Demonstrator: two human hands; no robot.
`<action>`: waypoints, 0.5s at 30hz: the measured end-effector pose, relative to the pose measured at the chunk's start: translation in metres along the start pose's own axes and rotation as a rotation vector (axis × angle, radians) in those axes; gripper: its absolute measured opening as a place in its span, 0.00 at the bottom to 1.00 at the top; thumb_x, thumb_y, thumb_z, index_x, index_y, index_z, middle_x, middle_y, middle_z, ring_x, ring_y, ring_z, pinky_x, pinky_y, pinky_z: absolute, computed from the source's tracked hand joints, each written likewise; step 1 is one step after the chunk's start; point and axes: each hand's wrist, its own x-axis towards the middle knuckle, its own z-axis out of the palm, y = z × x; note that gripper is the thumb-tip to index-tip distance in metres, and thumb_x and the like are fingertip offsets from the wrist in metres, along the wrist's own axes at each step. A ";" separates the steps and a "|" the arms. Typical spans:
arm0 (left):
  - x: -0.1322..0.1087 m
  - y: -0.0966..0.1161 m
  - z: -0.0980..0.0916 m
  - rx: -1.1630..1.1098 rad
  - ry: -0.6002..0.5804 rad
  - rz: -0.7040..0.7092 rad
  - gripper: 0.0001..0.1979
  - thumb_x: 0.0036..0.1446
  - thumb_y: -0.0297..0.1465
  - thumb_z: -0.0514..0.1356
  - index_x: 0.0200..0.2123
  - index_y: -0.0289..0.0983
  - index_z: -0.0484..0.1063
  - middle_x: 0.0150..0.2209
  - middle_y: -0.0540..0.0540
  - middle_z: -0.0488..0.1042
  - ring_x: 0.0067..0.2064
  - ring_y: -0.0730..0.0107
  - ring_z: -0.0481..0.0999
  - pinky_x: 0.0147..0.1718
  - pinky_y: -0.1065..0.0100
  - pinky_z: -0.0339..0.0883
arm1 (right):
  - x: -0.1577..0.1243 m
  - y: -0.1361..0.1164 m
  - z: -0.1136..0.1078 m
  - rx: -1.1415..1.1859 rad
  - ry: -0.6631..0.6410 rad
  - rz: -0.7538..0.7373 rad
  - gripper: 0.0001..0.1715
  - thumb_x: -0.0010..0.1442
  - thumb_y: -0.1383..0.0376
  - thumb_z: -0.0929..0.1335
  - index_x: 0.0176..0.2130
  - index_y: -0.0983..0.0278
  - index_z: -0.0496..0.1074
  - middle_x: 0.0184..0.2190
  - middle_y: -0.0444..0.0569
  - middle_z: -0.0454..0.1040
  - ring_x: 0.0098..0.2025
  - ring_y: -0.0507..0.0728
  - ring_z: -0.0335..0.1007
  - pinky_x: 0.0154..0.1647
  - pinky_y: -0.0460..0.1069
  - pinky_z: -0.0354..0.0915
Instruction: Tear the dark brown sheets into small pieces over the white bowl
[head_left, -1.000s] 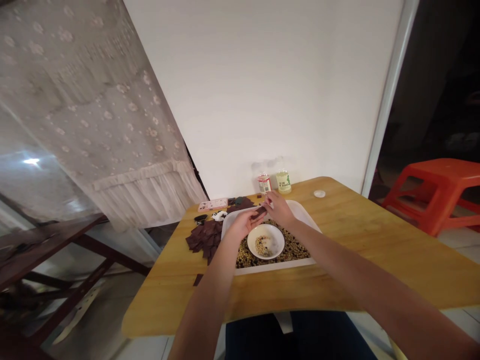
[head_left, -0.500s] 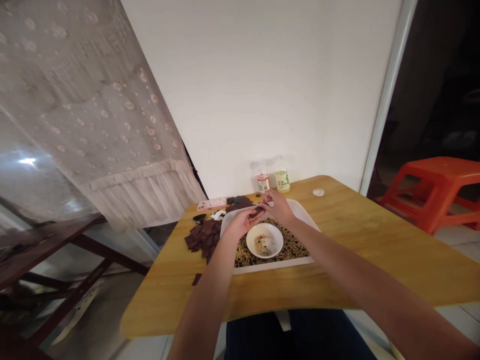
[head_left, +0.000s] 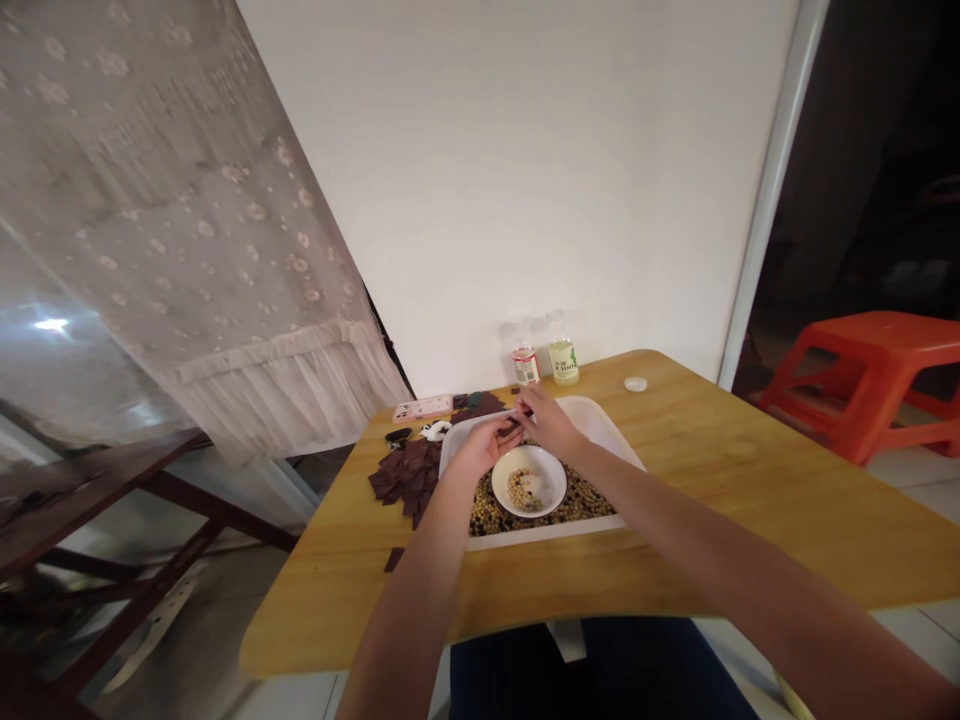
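Observation:
My left hand (head_left: 480, 447) and my right hand (head_left: 548, 422) meet above the far half of a white tray (head_left: 609, 427), both pinched on one small dark brown packet (head_left: 513, 427). Mixed light and dark beans (head_left: 581, 496) cover the tray's floor. A white bowl (head_left: 530, 481) sits on them just below my hands, with some pale beans inside. Left of the tray, several more dark brown packets (head_left: 405, 474) lie in a pile on the wooden table (head_left: 720, 500).
Two small bottles (head_left: 544, 362) stand at the table's far edge by the wall. A pink phone (head_left: 424, 407), a small white cap (head_left: 635, 383) and a stray brown packet (head_left: 394, 558) lie on the table. An orange stool (head_left: 870, 380) stands at the right, a lace curtain (head_left: 187, 250) at the left.
My hands have stayed together over the tray, working the packet; my right fingers shifted slightly left on it. The view dipped a little.

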 end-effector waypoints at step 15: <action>0.000 -0.003 0.000 -0.020 -0.021 0.007 0.09 0.47 0.15 0.54 0.23 0.31 0.69 0.24 0.45 0.74 0.30 0.71 0.76 0.42 0.67 0.69 | -0.001 -0.002 0.003 -0.013 0.008 -0.005 0.09 0.53 0.75 0.59 0.26 0.62 0.55 0.29 0.46 0.58 0.31 0.53 0.56 0.32 0.47 0.56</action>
